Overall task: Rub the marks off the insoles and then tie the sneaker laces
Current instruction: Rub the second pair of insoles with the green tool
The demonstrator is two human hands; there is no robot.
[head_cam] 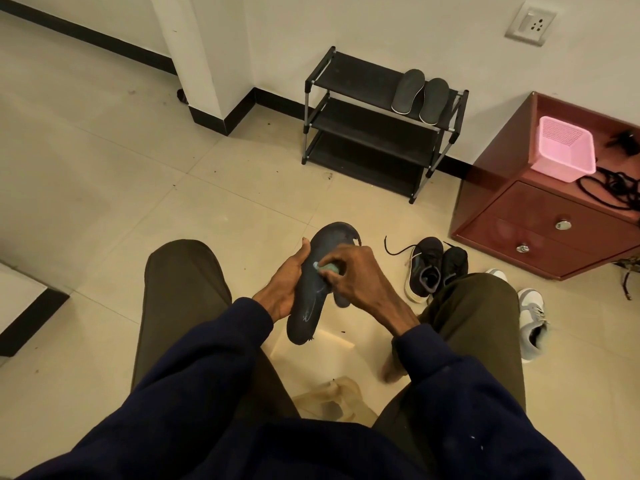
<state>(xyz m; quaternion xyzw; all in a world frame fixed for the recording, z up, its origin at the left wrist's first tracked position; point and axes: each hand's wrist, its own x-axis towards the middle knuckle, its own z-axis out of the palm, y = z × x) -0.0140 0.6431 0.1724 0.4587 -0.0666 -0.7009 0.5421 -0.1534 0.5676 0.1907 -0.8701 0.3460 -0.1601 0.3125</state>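
A dark insole (311,296) with pale scribble marks near its heel is held between my knees. My left hand (285,284) grips its left edge, thumb along the rim. My right hand (353,271) pinches a small pale-green eraser (327,268) and presses it on the middle of the insole. A second dark insole edge (341,301) shows under my right hand. A pair of dark sneakers (433,268) with loose laces stands on the floor to the right. Two grey insoles (420,95) lie on the top shelf of the shoe rack.
A black three-shelf shoe rack (374,133) stands against the wall. A red drawer cabinet (554,216) at the right carries a pink basket (564,148) and black cords. White sneakers (531,317) sit beside my right knee. A crumpled beige cloth (332,396) lies on the tiled floor.
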